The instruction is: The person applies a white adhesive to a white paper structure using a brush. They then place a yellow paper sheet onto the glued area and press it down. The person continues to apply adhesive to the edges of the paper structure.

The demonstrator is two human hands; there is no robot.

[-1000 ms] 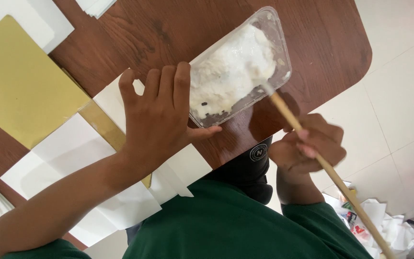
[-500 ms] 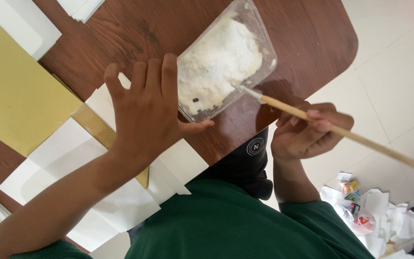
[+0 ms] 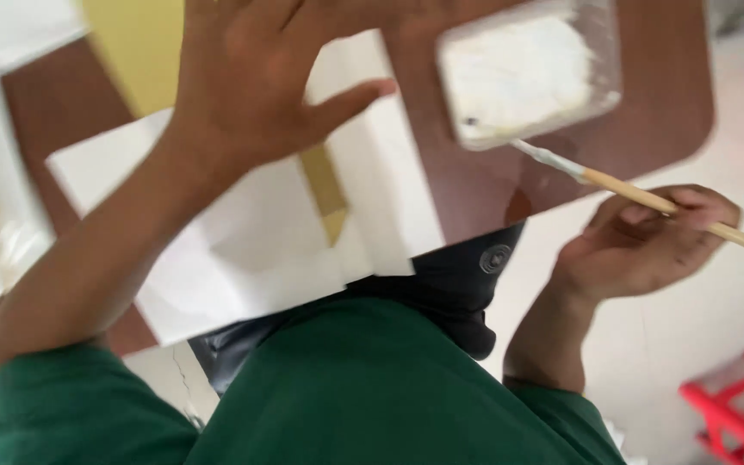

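Broadly, a dark brown wooden worktop [image 3: 475, 189] with a rounded corner fills the upper part of the view, and its near edge runs just above the person's green-sleeved arms. Sheets of white paper [image 3: 251, 250] lie over the middle of the worktop, overhanging its near edge, with a yellow sheet [image 3: 135, 43] beyond them toward the far edge. Over the paper the left hand [image 3: 251, 82] hovers or presses with fingers spread wide and the thumb stuck out, holding nothing. Near the rounded corner sits a clear plastic rectangular tub [image 3: 531, 73] filled with white paste. The right hand [image 3: 647, 245], off the worktop's near edge, has its fingers closed round a thin wooden stick [image 3: 682, 211], whose paste-coated tip touches the tub's near rim.

Paste could, I judge, drip from the stick onto the bare wood or the paper, since the tip is loaded and sits right at the rim. The tub stands close to the corner, so a push from the stick might slide it toward the edge.

Motion blur softens everything. The left fingertips are cut off at the top, the stick's far end leaves the frame, and whether the palm truly touches the paper cannot be told.
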